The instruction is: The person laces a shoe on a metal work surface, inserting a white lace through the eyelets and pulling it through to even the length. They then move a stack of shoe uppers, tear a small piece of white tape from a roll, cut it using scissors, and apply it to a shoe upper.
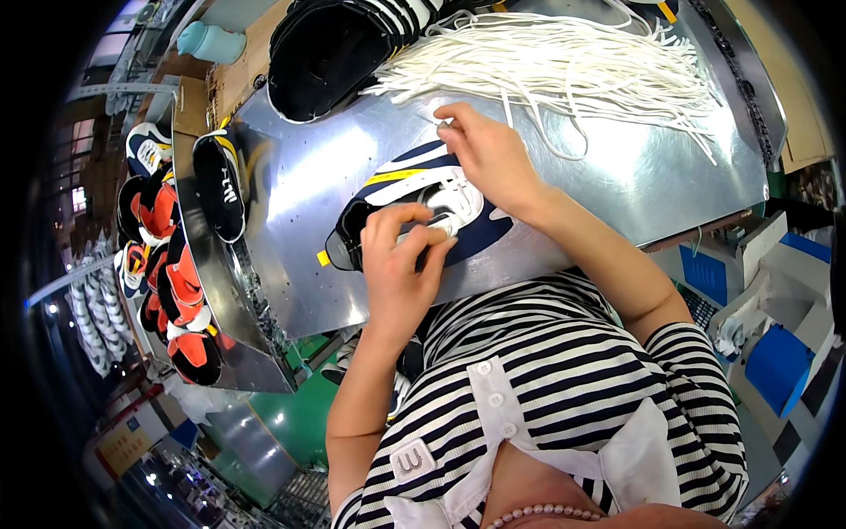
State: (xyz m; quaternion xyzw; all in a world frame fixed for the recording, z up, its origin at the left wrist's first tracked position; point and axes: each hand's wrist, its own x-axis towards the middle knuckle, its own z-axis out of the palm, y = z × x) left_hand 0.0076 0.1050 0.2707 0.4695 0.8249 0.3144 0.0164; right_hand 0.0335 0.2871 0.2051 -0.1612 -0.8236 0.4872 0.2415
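Observation:
A navy shoe upper (493, 234) with white and yellow stripes lies on its side on the metal table, its black-lined opening toward my left. White shoelace (454, 198) runs across its white tongue area. My left hand (397, 256) is over the opening side of the upper, fingers curled in a pinch on the lace. At the far edge of the upper, my right hand (489, 159) is raised with thumb and forefinger pinched together. A small pale bit shows at those fingertips, seemingly a lace end, though most of it is hidden.
Beyond the upper lies a big bundle of white laces (564, 66). Nested black-lined uppers (326, 62) stand at the far left of it. One dark shoe upper (220, 185) rests by the table's left edge; red-and-black uppers (181, 291) fill a lower side shelf.

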